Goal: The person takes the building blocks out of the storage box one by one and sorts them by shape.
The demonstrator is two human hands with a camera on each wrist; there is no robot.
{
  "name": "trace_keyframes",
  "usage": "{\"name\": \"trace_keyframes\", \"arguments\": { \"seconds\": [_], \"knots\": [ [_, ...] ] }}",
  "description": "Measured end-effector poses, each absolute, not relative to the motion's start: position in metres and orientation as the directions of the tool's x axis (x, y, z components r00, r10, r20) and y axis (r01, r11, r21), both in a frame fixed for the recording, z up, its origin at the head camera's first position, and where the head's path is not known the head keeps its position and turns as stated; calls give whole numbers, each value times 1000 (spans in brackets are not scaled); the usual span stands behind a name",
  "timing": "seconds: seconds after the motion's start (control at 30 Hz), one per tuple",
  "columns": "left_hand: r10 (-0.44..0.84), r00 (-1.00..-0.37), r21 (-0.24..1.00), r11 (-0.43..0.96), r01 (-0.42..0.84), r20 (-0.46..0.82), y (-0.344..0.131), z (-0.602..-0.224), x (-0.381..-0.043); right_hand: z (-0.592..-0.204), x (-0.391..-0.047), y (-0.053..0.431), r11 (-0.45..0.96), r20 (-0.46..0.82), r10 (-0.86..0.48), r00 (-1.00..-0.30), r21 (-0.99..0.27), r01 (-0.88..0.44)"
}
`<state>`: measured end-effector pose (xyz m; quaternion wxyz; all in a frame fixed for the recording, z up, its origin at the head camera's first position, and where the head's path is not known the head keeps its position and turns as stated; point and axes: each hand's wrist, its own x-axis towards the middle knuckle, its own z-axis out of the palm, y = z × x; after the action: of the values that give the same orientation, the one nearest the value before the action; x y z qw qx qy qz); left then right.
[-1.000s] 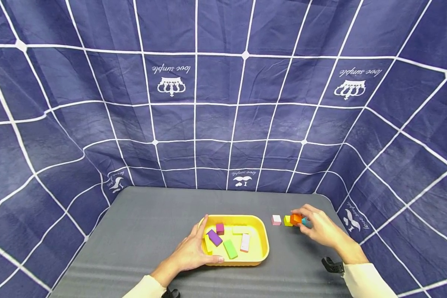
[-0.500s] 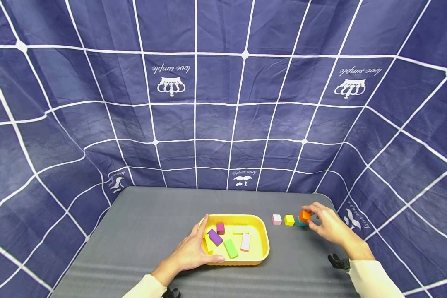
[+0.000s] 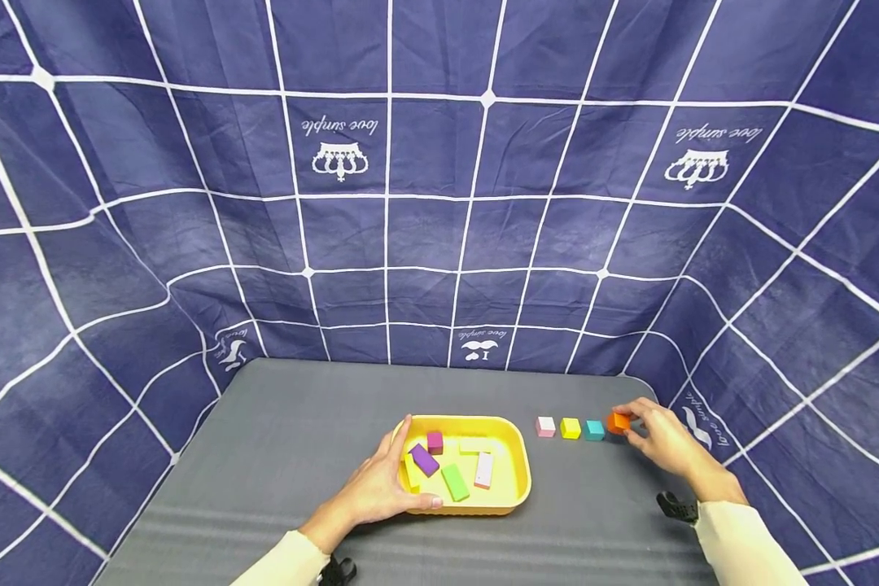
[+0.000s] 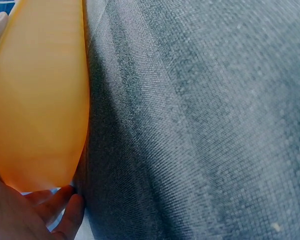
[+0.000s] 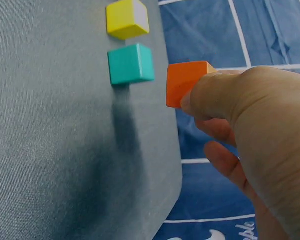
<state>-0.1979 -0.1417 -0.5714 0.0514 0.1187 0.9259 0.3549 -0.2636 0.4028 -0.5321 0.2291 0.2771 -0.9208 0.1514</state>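
Between thumb and fingers, my right hand [image 3: 662, 439] pinches an orange cube [image 3: 618, 422] at the right end of a row of cubes. In the right wrist view the orange cube [image 5: 187, 83] stands apart from the teal cube [image 5: 131, 65], with a shadow on the cloth below. The row also holds a yellow cube [image 3: 570, 428] and a pink-and-white cube [image 3: 545, 426]. My left hand [image 3: 377, 486] grips the left end of a yellow plastic bin [image 3: 518, 488], thumb along its near side and fingers at its far left. In the left wrist view the bin's wall [image 4: 40, 100] fills the left side.
Inside the bin lie a purple block [image 3: 424, 460], a magenta cube [image 3: 435, 443], a green block [image 3: 455, 483], a white-topped block [image 3: 483, 470] and yellow blocks. A blue grid-patterned cloth [image 3: 439, 236] rises behind and beside the grey table surface [image 3: 322, 407].
My right hand has carried the orange cube rightward, past the yellow and teal cubes, and lowered it beside the teal one. The left hand has kept its hold on the bin.
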Motion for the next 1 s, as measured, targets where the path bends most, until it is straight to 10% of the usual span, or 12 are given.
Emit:
{"name": "trace_keyframes", "arguments": {
  "seconds": [1.0],
  "knots": [
    [250,-968,662,728,177,-16,-141,-570,-197,-569,-280,414,825,425,-409,-807,-205,-526]
  ]
}}
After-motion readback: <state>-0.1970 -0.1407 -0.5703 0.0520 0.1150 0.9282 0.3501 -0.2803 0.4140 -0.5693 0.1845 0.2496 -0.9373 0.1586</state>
